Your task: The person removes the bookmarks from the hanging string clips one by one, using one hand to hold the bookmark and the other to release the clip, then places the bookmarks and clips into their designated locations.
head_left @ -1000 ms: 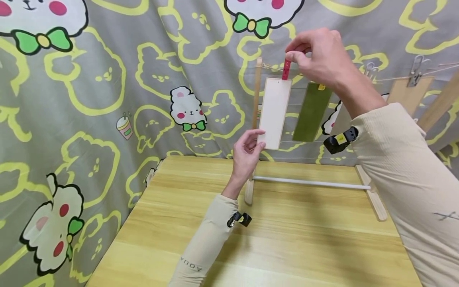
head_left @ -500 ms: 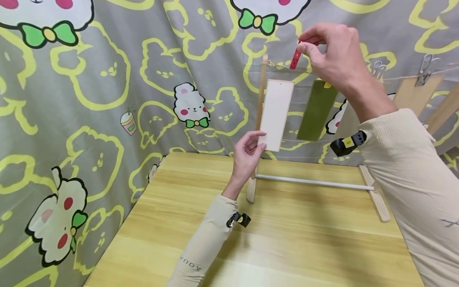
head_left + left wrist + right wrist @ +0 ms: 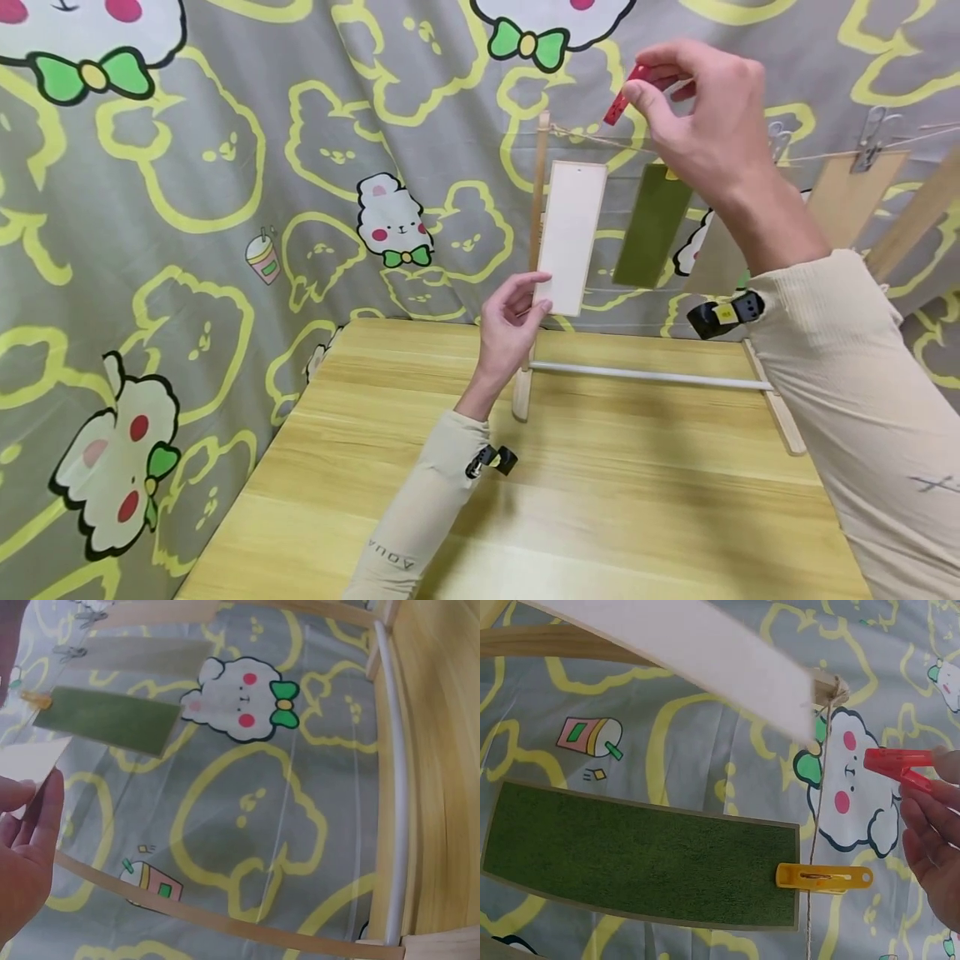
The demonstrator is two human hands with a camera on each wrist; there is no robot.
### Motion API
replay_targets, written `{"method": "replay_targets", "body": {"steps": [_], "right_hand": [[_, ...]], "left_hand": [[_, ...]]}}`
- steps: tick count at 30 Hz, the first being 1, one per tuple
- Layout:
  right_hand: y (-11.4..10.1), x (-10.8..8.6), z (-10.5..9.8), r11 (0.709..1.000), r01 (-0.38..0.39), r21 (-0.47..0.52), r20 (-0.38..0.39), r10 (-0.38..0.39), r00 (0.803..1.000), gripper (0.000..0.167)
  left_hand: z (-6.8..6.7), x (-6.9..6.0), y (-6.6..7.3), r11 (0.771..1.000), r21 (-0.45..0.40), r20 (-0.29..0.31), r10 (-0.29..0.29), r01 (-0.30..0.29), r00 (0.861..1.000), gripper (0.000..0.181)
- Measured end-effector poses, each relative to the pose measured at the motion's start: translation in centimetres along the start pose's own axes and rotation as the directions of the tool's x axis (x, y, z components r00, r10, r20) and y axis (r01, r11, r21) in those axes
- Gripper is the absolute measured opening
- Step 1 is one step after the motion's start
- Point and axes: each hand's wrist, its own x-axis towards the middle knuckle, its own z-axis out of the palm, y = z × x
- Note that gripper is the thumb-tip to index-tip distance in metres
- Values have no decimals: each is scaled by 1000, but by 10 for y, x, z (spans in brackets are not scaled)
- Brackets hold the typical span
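My left hand (image 3: 510,321) pinches the lower left edge of a white rectangular card (image 3: 576,237), which stands nearly upright just below the string (image 3: 600,137). Above the string, my right hand (image 3: 708,117) holds a red clothespin (image 3: 624,98) between thumb and fingers. In the right wrist view the red clothespin (image 3: 900,761) is apart from both string and card. A green card (image 3: 652,225) hangs beside the white one from a yellow clothespin (image 3: 821,877).
A wooden stand with a left post (image 3: 542,192) and a white crossbar (image 3: 652,375) stands on the wooden table (image 3: 600,500). Farther right, metal clips (image 3: 870,142) hold beige cards (image 3: 855,196) on the string. A patterned curtain (image 3: 315,275) hangs behind.
The red clothespin has come off the white card's top edge and moved up and right with my right hand, now above the string. My left hand keeps its hold on the card.
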Motion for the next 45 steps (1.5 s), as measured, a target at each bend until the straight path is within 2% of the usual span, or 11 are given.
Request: {"method": "replay_targets", "body": {"steps": [6,14,21,25,33,35,40,43,45], "right_hand": [[1,-15,-4,992,16,125,-85,-5,996,31],[9,-36,-9,960,-31,278,-101,61,993,28],[18,-58,-4,945,17,328,-144,32,989,28],[21,-70,-4,933,1,360,-157,59,986,29],[22,-84,-7,901,13,435,-193,79,978,29],[23,-88,-8,894,28,447,-203,71,977,29],[28,-97,-8,895,118,430,-201,-32,979,30],[30,-102,-7,885,118,451,-204,-27,979,30],[31,-106,-6,878,90,470,-210,12,978,30]], "left_hand": [[0,-5,3,1000,-11,4,-3,3,1000,35],[-2,-10,12,1000,4,33,15,-16,999,37],[-7,-14,16,999,-4,39,47,-47,998,35],[-8,-15,17,998,0,51,62,-62,997,35],[-8,-17,18,998,6,28,67,-67,997,34],[-8,-18,18,998,7,29,69,-69,997,33],[-11,-21,17,995,45,47,89,-91,995,33],[-13,-23,17,994,53,46,91,-94,995,32],[-14,-24,18,995,46,40,88,-89,995,33]]}}
